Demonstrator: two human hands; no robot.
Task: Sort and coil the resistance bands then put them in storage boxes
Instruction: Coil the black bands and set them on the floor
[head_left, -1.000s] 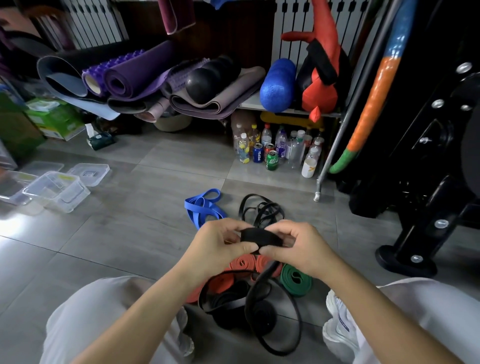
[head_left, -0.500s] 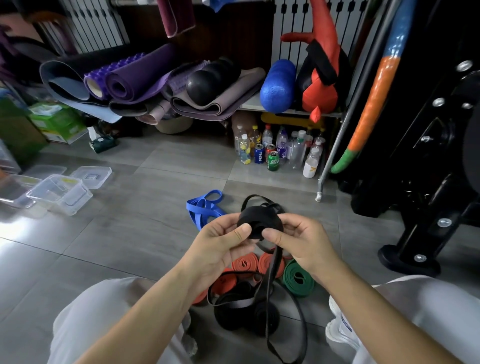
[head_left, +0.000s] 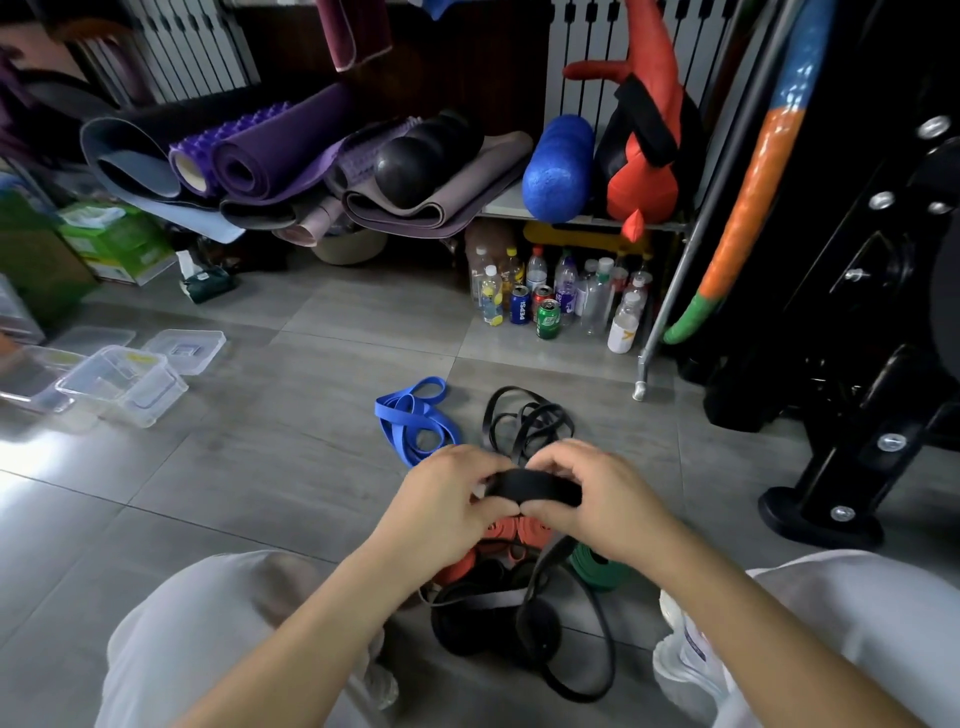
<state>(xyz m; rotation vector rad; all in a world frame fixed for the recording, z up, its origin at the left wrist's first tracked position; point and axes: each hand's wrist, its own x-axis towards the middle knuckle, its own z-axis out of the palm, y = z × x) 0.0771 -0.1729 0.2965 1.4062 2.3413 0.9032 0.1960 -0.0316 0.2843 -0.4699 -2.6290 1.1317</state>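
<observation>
Both my hands grip a partly coiled black resistance band (head_left: 535, 486) above the floor. My left hand (head_left: 447, 499) holds its left side and my right hand (head_left: 597, 499) pinches its right side. The band's loose tail (head_left: 597, 649) hangs down to the tiles. Under my hands lie coiled orange bands (head_left: 530, 530), a coiled green band (head_left: 592, 569) and black coils (head_left: 493, 623). Farther out lie a loose blue band (head_left: 415, 421) and a tangled thin black band (head_left: 524, 415). Clear plastic storage boxes (head_left: 122, 384) stand at the left.
A loose lid (head_left: 184, 351) lies by the boxes. Bottles and cans (head_left: 561, 301) stand under a shelf with rolled mats (head_left: 280, 156) and a blue foam roller (head_left: 558, 166). A black machine base (head_left: 826, 509) is at the right. My knees flank the pile.
The coil was turned face-up half a second ago; now it is flat edge-on again between both hands, held a little lower. The hanging tail has shifted.
</observation>
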